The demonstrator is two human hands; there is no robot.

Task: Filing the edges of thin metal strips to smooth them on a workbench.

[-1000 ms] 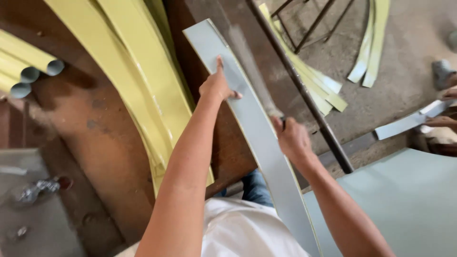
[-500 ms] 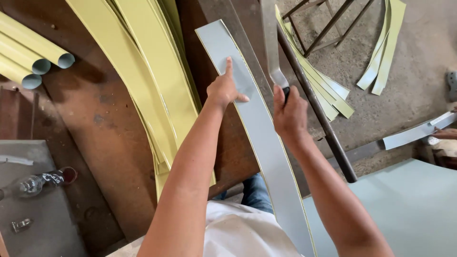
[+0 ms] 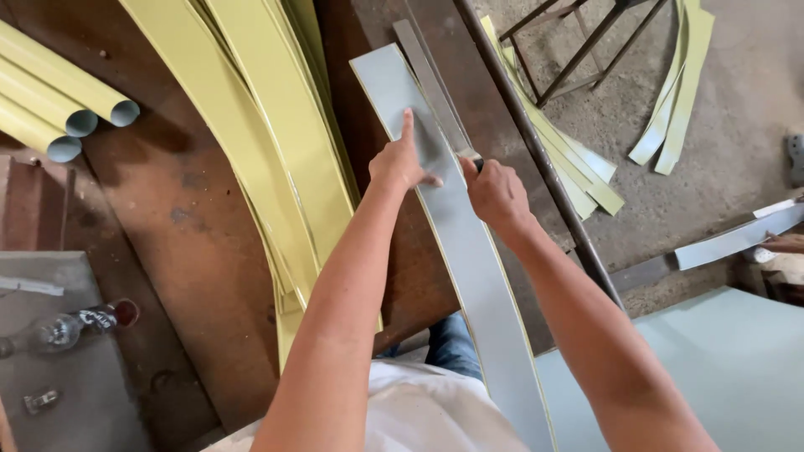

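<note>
- Right now the left hand (image 3: 402, 163) lies flat on a long grey curved strip (image 3: 469, 251), index finger stretched along it, pinning it to the brown rusty workbench (image 3: 193, 218); it grips nothing, only presses.
- Beside it, the right hand (image 3: 494, 192) is closed around a dark-handled tool (image 3: 471, 159), whose tip touches the strip beside a narrow grey straightedge (image 3: 431, 84) lying on the strip's far end. What kind of tool it is I cannot tell.
- The strip runs from the bench's far side down past the person's white shirt (image 3: 419, 418), overhanging the near edge.
- To work this well, I'd judge the pressing hand should stay close to the tool tip so the thin sheet cannot buckle or slide, with fingers kept off the tool's path, and the stroke should hug the straightedge with even pressure.
- Left of the strip sits a pile of pale yellow curved strips (image 3: 268, 125), with yellow tubes (image 3: 59, 109) at the bench's corner.
- More offcuts (image 3: 578, 167) lie on the dusty floor (image 3: 737, 92) by a metal frame (image 3: 586, 50).
</note>
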